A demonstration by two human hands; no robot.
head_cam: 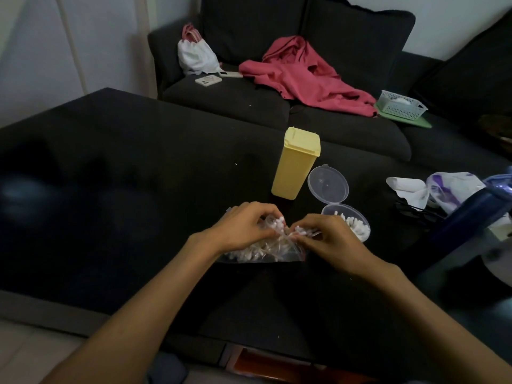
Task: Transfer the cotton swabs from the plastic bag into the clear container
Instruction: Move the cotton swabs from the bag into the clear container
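Head view shows the task partway: left hand (243, 225) and right hand (327, 234) pinch the crinkled clear plastic bag (266, 249) still holding white cotton swabs (249, 252), while the round clear plastic container (353, 225) just right of them is partly filled.

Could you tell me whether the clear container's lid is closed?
No, the clear container stands open, its hinged lid flipped back and cotton swabs showing inside.

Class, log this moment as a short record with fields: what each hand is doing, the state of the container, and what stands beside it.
left hand: grips the plastic bag of cotton swabs
right hand: pinches swabs at the bag's mouth
clear container: lid open, already holds some swabs
beside it: yellow box, upright, closed
surface: dark table
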